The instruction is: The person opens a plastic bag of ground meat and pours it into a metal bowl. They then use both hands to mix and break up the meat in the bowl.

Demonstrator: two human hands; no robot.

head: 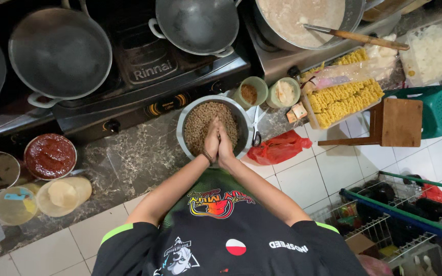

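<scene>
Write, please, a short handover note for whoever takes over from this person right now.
Left hand and right hand: pressed palm to palm, fingers straight, tips down in the small brown beans. Whether any beans lie between the palms is hidden.
Beans: in the metal bowl on the dark counter, in front of the stove.
Beside the bowl: scissors, red bag.
Done: beans are in the bowl.
Left: not clear from this view.

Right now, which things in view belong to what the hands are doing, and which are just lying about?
In use:
left hand
right hand
metal bowl of brown grains, both hands pressed together over it

Lying about:
scissors
red plastic bag
chilli paste tub
dry noodle blocks
empty woks
</scene>
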